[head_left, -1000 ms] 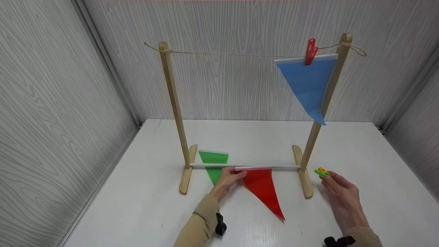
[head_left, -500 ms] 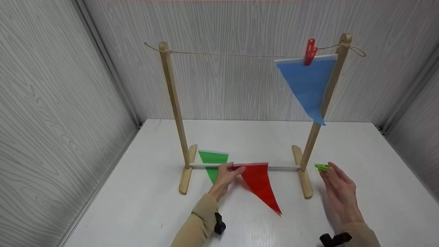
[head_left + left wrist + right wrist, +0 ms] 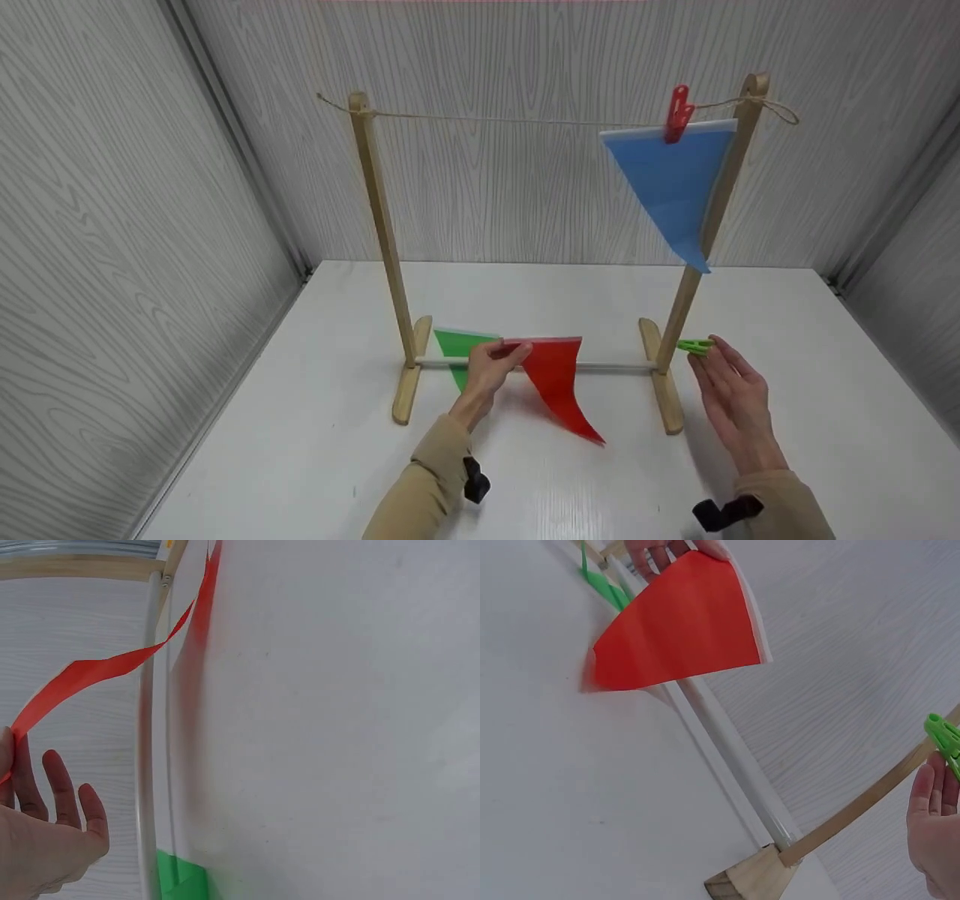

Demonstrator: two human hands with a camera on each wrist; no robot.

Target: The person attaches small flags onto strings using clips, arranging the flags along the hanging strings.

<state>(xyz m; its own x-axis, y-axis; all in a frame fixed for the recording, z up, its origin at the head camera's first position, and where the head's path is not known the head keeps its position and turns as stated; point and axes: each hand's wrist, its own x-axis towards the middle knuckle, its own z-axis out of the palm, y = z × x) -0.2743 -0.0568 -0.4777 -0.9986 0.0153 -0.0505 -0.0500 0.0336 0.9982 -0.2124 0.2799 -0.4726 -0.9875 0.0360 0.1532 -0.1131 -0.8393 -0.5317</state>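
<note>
My left hand (image 3: 486,375) pinches the upper left corner of a red pennant (image 3: 555,375), lifted off the table with its tip hanging toward the front right. In the right wrist view the red pennant (image 3: 682,622) shows its broad face and white top edge. Beside the right post my right hand (image 3: 736,397) holds a green clothespin (image 3: 696,346) between thumb and fingers; part of that clothespin (image 3: 943,736) is cut off in the right wrist view. A green pennant (image 3: 456,343) lies on the table behind my left hand, partly covered by it.
A wooden stand with a left post (image 3: 381,217) and right post (image 3: 679,315) carries a string (image 3: 487,118). A blue pennant (image 3: 671,180) hangs there by a red clothespin (image 3: 678,116). A white bar (image 3: 619,367) joins the feet. Walls enclose the white table (image 3: 285,420).
Both hands have risen and moved slightly left. The red pennant has come up from the bar with my left hand, and the clothespin has moved up and left with my right.
</note>
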